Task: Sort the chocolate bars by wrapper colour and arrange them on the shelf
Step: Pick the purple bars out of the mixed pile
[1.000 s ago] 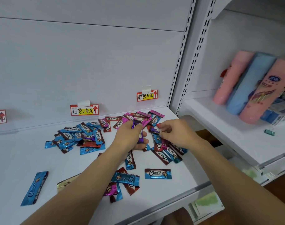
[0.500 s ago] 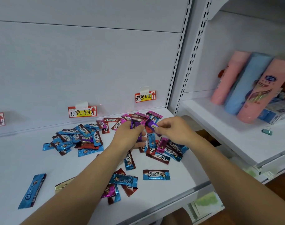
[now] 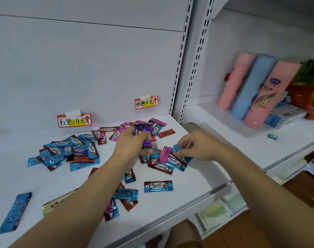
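Below the pink price tag [image 3: 146, 102], left hand [image 3: 133, 144] clutches purple bars [image 3: 143, 134]; right hand [image 3: 197, 145] pinches a blue bar [image 3: 176, 149] off the shelf [image 3: 197, 178] pile; light, slippery foil, best taken by its crimped end

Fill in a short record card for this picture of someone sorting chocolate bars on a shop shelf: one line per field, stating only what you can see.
Setting: white shelf with two price tags on the back panel
Left hand: grips purple bars
Right hand: pinches a blue bar
Loose bars: mixed blue, red, pink and purple heaps; no single-colour rows
Apart from heaps: long blue bar at front left
Next bay: pink and blue tubes leaning
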A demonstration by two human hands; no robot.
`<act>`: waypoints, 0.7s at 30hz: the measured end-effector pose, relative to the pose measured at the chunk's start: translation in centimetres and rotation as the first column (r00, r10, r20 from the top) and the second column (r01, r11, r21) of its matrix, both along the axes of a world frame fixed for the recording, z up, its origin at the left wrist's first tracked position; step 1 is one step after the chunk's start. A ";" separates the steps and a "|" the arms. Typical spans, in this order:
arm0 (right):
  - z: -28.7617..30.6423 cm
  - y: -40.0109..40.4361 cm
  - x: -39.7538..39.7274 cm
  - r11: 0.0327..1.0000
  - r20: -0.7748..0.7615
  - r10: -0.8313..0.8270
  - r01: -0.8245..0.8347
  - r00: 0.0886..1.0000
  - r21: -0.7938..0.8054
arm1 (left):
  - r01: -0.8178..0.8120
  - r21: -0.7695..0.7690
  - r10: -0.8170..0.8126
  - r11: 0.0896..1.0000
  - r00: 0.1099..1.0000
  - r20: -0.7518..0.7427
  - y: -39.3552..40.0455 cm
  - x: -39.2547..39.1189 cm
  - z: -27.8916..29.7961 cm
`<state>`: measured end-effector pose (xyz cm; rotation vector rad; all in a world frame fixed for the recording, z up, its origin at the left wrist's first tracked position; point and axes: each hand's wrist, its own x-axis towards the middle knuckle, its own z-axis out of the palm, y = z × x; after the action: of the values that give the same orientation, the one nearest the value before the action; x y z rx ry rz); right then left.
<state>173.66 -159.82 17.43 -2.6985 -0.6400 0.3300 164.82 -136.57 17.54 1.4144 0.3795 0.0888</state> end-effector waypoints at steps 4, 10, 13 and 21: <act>-0.5 1.8 -1.1 0.995 0.076 0.099 -0.097 0.992 -0.035 | -0.007 0.025 0.007 1.000 1.000 0.006 0.8 -0.6 -0.1; -1.8 4.4 -1.0 0.995 0.212 0.098 -0.094 0.972 -0.031 | -0.031 0.074 0.032 0.997 0.999 -0.003 2.7 -1.1 0.3; -2.0 5.6 -0.8 0.991 0.274 0.130 -0.118 0.953 -0.060 | -0.044 0.103 0.046 0.994 0.999 -0.013 3.4 -1.4 0.3; -3.5 10.0 -1.7 0.912 0.172 0.293 -0.221 0.940 -0.347 | -0.060 0.173 0.063 0.983 0.998 -0.010 4.9 -1.8 0.1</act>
<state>171.92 -149.80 13.96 -2.9918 -1.1039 0.2150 163.03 -131.62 17.59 1.5750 0.4369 0.1639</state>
